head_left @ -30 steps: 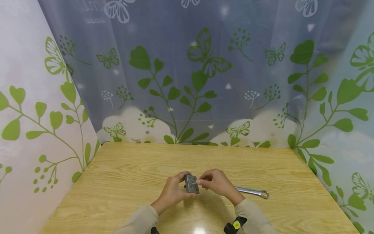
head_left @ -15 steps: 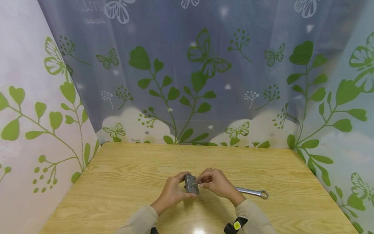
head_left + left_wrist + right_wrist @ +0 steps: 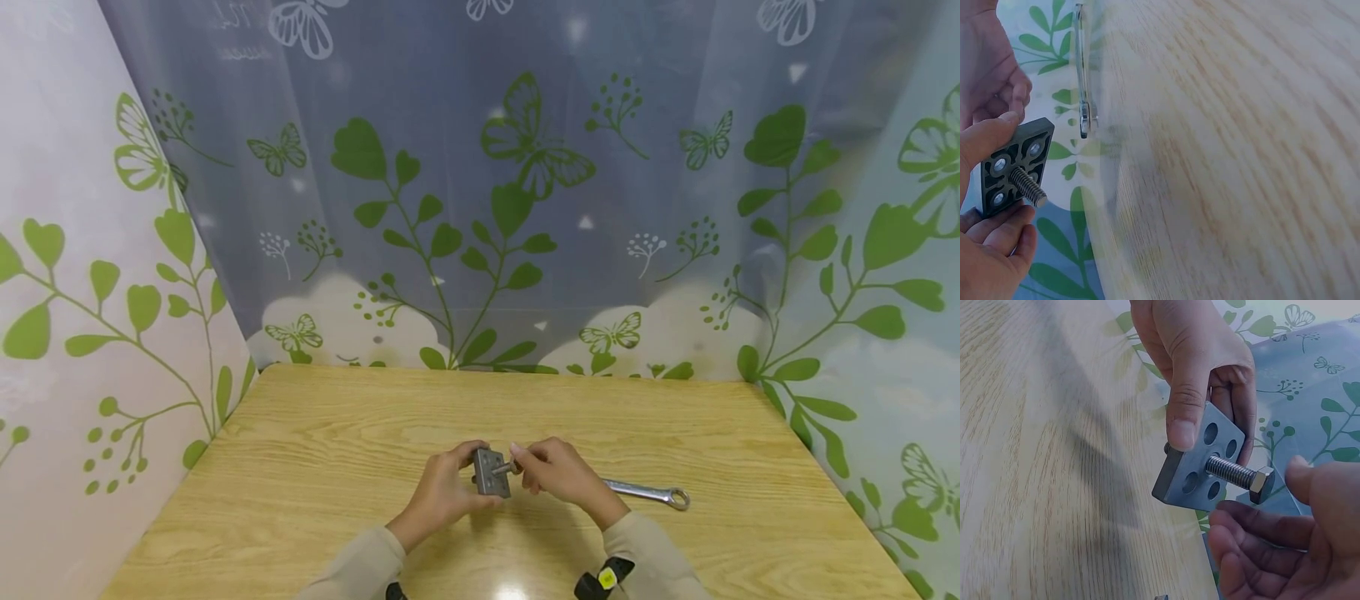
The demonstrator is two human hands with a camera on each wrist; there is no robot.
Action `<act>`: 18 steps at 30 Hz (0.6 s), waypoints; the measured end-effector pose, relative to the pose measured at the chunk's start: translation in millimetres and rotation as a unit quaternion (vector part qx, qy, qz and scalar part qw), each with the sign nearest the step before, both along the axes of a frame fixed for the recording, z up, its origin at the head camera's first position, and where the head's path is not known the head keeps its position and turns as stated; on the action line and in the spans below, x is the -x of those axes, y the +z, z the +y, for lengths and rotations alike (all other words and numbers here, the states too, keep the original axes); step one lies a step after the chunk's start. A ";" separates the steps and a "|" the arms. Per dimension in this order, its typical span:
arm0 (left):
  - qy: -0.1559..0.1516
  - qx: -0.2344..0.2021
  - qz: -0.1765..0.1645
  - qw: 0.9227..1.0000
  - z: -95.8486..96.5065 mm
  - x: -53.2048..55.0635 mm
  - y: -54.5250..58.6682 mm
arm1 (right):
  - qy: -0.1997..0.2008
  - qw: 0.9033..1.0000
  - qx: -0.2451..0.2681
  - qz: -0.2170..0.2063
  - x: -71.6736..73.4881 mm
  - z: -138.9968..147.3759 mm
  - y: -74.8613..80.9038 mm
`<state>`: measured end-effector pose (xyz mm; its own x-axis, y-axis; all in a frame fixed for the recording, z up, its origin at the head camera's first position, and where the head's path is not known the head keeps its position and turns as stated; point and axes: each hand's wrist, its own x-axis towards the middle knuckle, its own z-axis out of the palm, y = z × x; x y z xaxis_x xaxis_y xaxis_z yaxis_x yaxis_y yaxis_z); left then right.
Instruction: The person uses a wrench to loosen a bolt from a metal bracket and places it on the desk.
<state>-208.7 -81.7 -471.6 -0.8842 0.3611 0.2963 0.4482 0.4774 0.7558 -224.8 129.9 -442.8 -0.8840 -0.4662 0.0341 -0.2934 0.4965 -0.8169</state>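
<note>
My left hand (image 3: pixel 442 492) grips a dark grey square plate (image 3: pixel 1200 469) by its edges, thumb on one side and fingers on the other. A steel hex bolt (image 3: pixel 1232 472) runs through the plate's middle, with holes around it. Its threaded end (image 3: pixel 1027 186) sticks out of the ribbed back face in the left wrist view. Close by the bolt's head, my right hand (image 3: pixel 558 472) has its thumb raised off and its fingers loosely bent below. A gap shows between that thumb and the hex head in the right wrist view.
A steel combination wrench (image 3: pixel 648 492) lies on the wooden table (image 3: pixel 360 417) beyond my right wrist, its far part hidden behind the hand. Curtains (image 3: pixel 480 208) printed with leaves and butterflies enclose the table at the back and sides.
My right fingers have shifted around the bolt's head and come away from it, so more of the bolt shows. My left hand and the plate stay nearly still.
</note>
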 end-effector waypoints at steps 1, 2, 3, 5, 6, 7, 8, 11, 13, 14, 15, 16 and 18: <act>0.001 0.000 0.000 1.000 0.1 0.1 0.0 | -0.003 1.000 0.001 -0.007 -0.1 -0.3 0.0; 0.001 0.000 0.000 1.000 0.2 0.0 0.0 | -0.007 1.000 0.003 -0.015 -0.3 -0.7 0.1; 0.001 0.000 0.001 1.000 0.3 0.1 0.1 | -0.009 1.000 0.004 -0.024 -0.3 -0.9 0.1; 0.002 0.000 0.002 1.000 0.6 0.2 0.0 | -0.012 0.999 0.007 -0.038 -0.2 -1.3 0.3; 0.002 -0.001 0.002 1.000 0.7 0.2 0.0 | -0.012 0.999 0.006 -0.041 0.0 -1.4 0.4; 0.002 -0.001 0.003 1.000 0.8 0.2 -0.1 | -0.011 0.999 0.006 -0.042 0.3 -1.3 0.8; 0.002 -0.001 0.003 1.000 0.8 0.2 -0.1 | -0.009 0.999 0.005 -0.041 0.8 -1.1 1.0; 0.002 0.001 0.000 1.000 0.3 0.2 -0.9 | 0.005 1.000 0.000 -0.021 2.2 0.0 2.4; 0.003 0.004 -0.001 1.000 -0.3 0.1 -1.4 | 0.019 1.000 -0.003 0.002 3.0 0.9 2.9; 0.004 0.005 -0.001 1.000 -0.6 0.1 -1.6 | 0.025 1.000 -0.004 0.015 3.2 1.4 3.0; 0.004 0.007 0.000 1.000 -0.8 0.1 -1.8 | 0.030 0.999 -0.004 0.024 3.3 1.7 3.2; 0.004 0.007 0.000 1.000 -1.0 0.2 -2.1 | 0.035 0.999 -0.003 0.032 3.3 1.9 3.2; 0.004 0.006 0.001 1.000 -1.2 0.3 -2.3 | 0.041 0.998 0.002 0.044 3.3 1.8 3.0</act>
